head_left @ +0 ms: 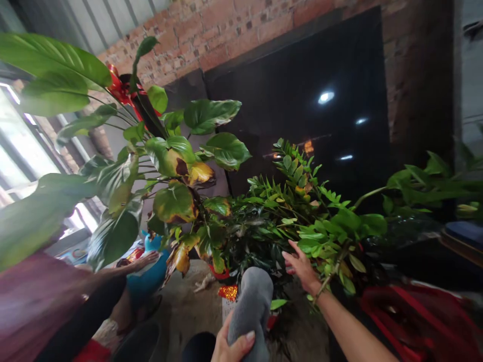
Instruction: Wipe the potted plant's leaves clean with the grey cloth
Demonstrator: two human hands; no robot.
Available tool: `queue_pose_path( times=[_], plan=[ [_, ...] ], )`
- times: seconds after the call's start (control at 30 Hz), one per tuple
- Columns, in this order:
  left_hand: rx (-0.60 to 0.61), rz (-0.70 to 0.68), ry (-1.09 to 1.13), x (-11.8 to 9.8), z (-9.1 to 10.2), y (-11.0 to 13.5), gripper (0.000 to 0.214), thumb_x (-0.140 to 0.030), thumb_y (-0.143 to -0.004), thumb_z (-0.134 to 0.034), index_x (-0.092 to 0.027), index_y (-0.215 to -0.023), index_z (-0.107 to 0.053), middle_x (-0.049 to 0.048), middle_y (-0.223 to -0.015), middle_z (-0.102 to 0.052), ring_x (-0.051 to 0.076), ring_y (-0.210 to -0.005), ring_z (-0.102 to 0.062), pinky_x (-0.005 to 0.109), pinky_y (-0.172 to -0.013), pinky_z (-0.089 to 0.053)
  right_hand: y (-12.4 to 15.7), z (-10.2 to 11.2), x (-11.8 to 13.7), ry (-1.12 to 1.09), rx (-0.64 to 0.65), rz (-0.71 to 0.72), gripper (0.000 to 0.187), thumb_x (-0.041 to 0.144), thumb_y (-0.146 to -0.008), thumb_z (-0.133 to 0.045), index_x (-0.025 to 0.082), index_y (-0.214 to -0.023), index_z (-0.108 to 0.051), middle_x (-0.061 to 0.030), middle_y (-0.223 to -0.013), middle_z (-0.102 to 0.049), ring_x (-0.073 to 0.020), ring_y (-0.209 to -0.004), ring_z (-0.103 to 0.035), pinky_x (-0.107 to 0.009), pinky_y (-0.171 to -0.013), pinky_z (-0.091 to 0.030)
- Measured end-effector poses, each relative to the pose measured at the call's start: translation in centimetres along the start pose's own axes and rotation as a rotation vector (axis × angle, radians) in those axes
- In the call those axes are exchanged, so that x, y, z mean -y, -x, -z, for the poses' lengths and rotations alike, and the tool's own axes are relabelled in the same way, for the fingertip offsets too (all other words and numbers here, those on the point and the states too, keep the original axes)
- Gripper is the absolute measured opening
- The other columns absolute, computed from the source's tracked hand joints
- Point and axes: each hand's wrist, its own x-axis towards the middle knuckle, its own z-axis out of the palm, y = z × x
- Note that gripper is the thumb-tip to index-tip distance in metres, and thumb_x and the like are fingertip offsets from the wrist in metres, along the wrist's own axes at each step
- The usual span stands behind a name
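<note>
At the bottom centre my left hand [234, 344] is closed around a grey, soft-looking rolled cloth [252, 296], which sticks upward from the grip. The thumb lies across its front. My right hand [302, 266] reaches forward at the lower edge of a green leafy plant [320, 231]. Its fingers are stretched and apart, with nothing seen in them. The fingertips are close to the leaves; whether they touch I cannot tell. Left of centre stands a large broad-leaved plant [177, 201], some of its leaves yellow and brown at the edges.
Another person's hand [149, 259] rests near a blue rounded object [151, 279] on the left. A red ribbon bow [119, 88] is tied high on the big plant. Behind stand a glossy black panel [302, 100] and a brick wall [241, 25]. Something red [418, 322] lies lower right.
</note>
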Motion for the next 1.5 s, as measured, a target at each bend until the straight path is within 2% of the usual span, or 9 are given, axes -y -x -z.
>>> queue_pose_path(
  times=[0.27,0.4,0.53,0.77,0.87,1.03,1.27,1.4,1.5],
  plan=[
    [-0.1,-0.213,-0.024,-9.8,-2.4,-1.4,0.074,-0.036,-0.045,-0.087,-0.017,-0.113,-0.063,-0.0002,-0.071,-0.07,0.015,-0.052,-0.06,0.026,-0.054,-0.049,1.4,-0.2,-0.9,-0.027,0.049,-0.179,0.026,0.023,-0.061,-0.071,0.019,-0.085,-0.066,0.007,-0.051,-0.053,-0.0121,-0.039,-0.053,-0.024,-0.04,-0.046],
    [-0.003,-0.096,-0.063,-6.8,-2.8,-3.4,0.062,-0.037,-0.047,-0.086,-0.016,-0.102,-0.066,-0.0015,-0.064,-0.067,0.014,-0.051,-0.057,0.025,-0.053,-0.047,2.1,-0.2,-1.2,-0.009,0.162,-0.247,0.01,0.021,-0.063,-0.07,0.02,-0.065,-0.061,0.0066,-0.044,-0.053,-0.0095,-0.029,-0.044,-0.021,-0.031,-0.036],
    [0.175,0.068,-0.102,-3.8,-2.5,-3.0,0.057,-0.035,-0.049,-0.085,-0.015,-0.1,-0.069,0.0017,-0.07,-0.07,0.016,-0.058,-0.06,0.027,-0.059,-0.049,2.1,0.1,-1.3,0.029,0.244,-0.293,0.023,0.019,-0.065,-0.068,0.02,-0.05,-0.051,0.0097,-0.034,-0.041,-0.0068,-0.024,-0.035,-0.018,-0.027,-0.025],
    [0.047,-0.229,0.032,-9.7,-4.8,-5.2,0.059,-0.045,-0.048,-0.085,-0.016,-0.097,-0.067,-0.0019,-0.065,-0.065,0.012,-0.053,-0.054,0.024,-0.054,-0.043,2.7,0.6,-1.1,0.027,0.273,-0.244,0.014,0.026,-0.062,-0.063,0.021,-0.052,-0.053,0.005,-0.04,-0.053,-0.0075,-0.027,-0.039,-0.019,-0.03,-0.029],
    [0.007,-0.152,-0.013,-8.6,-5.2,-6.6,0.059,-0.042,-0.042,-0.086,-0.015,-0.091,-0.067,-0.0023,-0.063,-0.064,0.013,-0.053,-0.053,0.026,-0.055,-0.043,2.9,0.5,-1.9,0.016,0.302,-0.219,0.014,0.027,-0.059,-0.061,0.022,-0.051,-0.051,0.0053,-0.036,-0.05,-0.0083,-0.026,-0.036,-0.02,-0.029,-0.026],
    [0.217,0.026,-0.149,-6.1,-4.7,-5.5,0.048,-0.033,-0.045,-0.084,-0.015,-0.088,-0.072,0.003,-0.071,-0.069,0.016,-0.059,-0.058,0.029,-0.06,-0.045,2.6,1.0,-3.7,-0.003,0.317,-0.246,0.008,0.027,-0.055,-0.061,0.022,-0.056,-0.055,0.005,-0.036,-0.051,-0.0111,-0.027,-0.04,-0.021,-0.029,-0.025],
    [0.111,-0.274,0.08,-12.9,-7.1,-7.0,0.042,-0.031,-0.048,-0.078,-0.017,-0.086,-0.068,-0.0037,-0.061,-0.063,0.013,-0.053,-0.053,0.025,-0.053,-0.043,2.5,1.7,-3.6,-0.087,0.25,-0.238,0.026,0.028,-0.054,-0.064,0.022,-0.079,-0.059,0.0058,-0.042,-0.055,-0.0122,-0.032,-0.045,-0.021,-0.032,-0.032],
    [0.042,-0.063,-0.127,-8.5,-6.5,-7.6,0.035,-0.025,-0.045,-0.078,-0.016,-0.078,-0.068,0.0,-0.06,-0.064,0.015,-0.053,-0.054,0.027,-0.053,-0.042,2.6,1.8,-3.5,-0.159,0.185,-0.254,0.03,0.027,-0.053,-0.064,0.024,-0.082,-0.056,0.006,-0.044,-0.056,-0.0131,-0.034,-0.047,-0.021,-0.033,-0.033],
    [0.182,0.044,-0.236,-5.1,-4.9,-6.4,0.03,-0.024,-0.05,-0.076,-0.015,-0.078,-0.072,0.0036,-0.065,-0.068,0.016,-0.055,-0.055,0.027,-0.055,-0.043,2.8,2.1,-3.5,-0.2,0.17,-0.277,0.031,0.025,-0.052,-0.063,0.023,-0.082,-0.057,0.0065,-0.042,-0.053,-0.0132,-0.033,-0.046,-0.021,-0.032,-0.031]
  ],
)
